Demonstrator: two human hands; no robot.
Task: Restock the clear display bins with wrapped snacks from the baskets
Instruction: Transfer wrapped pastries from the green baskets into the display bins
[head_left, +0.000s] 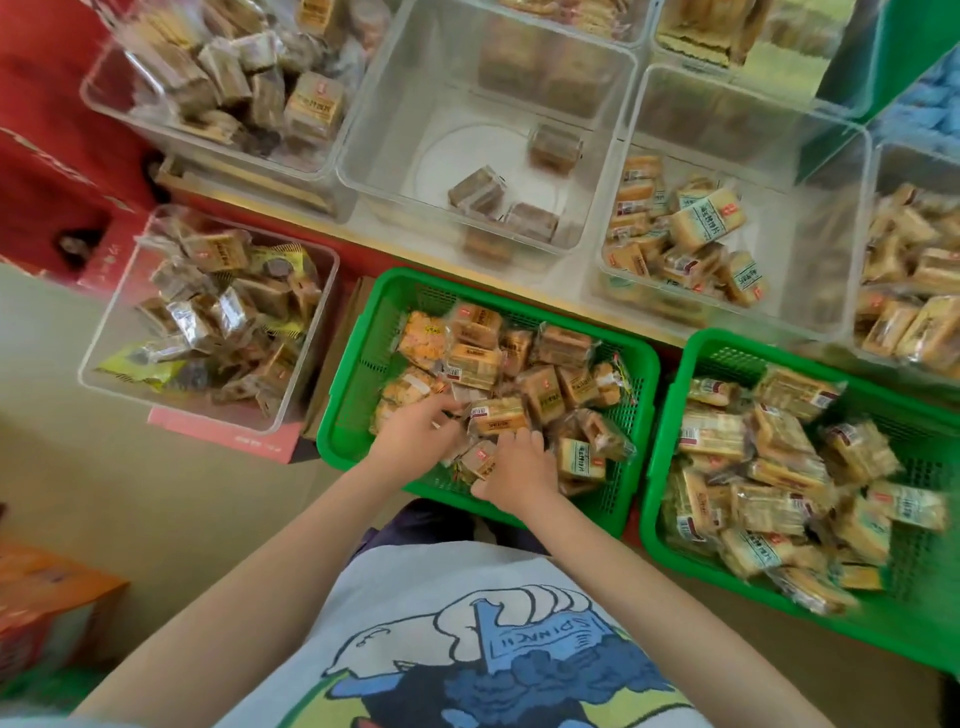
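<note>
Both hands are down in the left green basket (358, 358), which holds several wrapped snacks. My left hand (415, 431) rests on the pile at the basket's near left with its fingers curled among the packets. My right hand (517, 465) is beside it, fingers bent over a brown-labelled wrapped snack (498, 418); whether either hand has a firm grip is unclear. A second green basket (675, 410) full of pale wrapped snacks stands to the right. Above the baskets, a nearly bare clear bin (395, 93) holds a few brown packets.
More clear bins surround it: a dark-snack bin (104, 98) at top left, a half-filled one (831, 171) at right, another at the far right edge (914, 291). A clear bin (119, 322) of mixed packets sits on a pink box at left. An orange carton (47, 597) lies at lower left.
</note>
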